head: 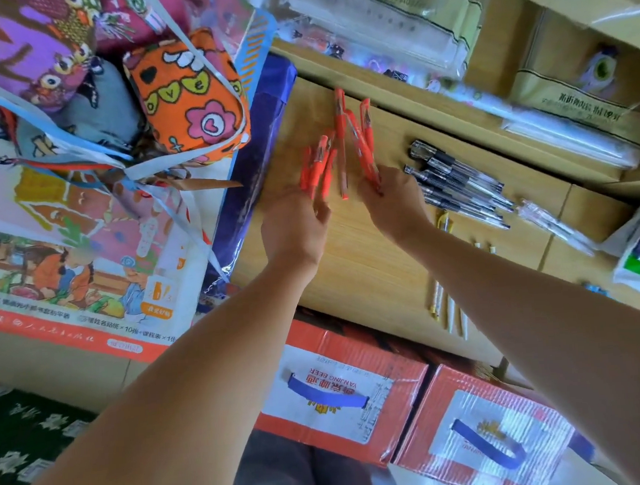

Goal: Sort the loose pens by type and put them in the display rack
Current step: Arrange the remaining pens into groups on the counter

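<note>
Sorting looks half done on the wooden counter (pixel 350 263): black pens (pixel 454 183) lie grouped just right of the right hand (pixel 395 203), which pinches red pens (pixel 342 146) that the left hand (pixel 294 225) also touches with straight fingers; a few pale pens (pixel 438 298) wait near the right forearm, and no rack is in view.

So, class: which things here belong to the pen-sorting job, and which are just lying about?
Job: red pens, black pens, left hand, right hand.
Lying about: orange pouch, beer cartons, picture packet, shelf packets.
</note>
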`<state>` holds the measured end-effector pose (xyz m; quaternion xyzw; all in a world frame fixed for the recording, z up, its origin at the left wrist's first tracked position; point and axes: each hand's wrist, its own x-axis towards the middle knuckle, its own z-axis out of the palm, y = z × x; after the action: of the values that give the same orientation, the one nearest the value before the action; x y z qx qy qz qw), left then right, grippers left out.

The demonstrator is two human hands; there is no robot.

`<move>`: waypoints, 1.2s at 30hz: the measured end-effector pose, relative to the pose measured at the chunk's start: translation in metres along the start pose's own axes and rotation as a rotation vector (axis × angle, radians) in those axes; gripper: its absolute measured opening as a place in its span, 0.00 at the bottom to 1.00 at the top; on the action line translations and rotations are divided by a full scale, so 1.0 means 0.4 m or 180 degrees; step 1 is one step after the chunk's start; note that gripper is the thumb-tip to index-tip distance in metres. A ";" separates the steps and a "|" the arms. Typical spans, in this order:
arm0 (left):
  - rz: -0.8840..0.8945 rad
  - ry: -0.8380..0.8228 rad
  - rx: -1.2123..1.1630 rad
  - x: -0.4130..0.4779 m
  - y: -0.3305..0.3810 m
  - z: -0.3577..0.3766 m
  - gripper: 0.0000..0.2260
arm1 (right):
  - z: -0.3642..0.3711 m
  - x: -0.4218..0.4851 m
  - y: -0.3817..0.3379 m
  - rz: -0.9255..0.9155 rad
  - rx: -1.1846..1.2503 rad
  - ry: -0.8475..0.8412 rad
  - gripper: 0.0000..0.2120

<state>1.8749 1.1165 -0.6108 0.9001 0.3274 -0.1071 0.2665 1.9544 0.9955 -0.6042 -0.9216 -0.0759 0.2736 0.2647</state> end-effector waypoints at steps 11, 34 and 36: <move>-0.0056 -0.0339 -0.0279 -0.015 -0.050 -0.045 0.11 | 0.037 0.025 -0.059 0.0273 -0.1072 0.0074 0.18; -0.0607 -0.1574 -0.2408 -0.210 0.073 -0.168 0.10 | -0.149 -0.316 0.011 0.0724 0.1880 -0.0854 0.06; -0.0430 -0.1694 -0.2332 -0.253 0.110 -0.191 0.10 | -0.185 -0.388 0.021 0.0836 0.2056 -0.0607 0.07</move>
<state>1.8278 1.0762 -0.4919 0.6643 0.3219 -0.2290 0.6345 1.8645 0.9114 -0.4842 -0.7626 0.1091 0.3999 0.4966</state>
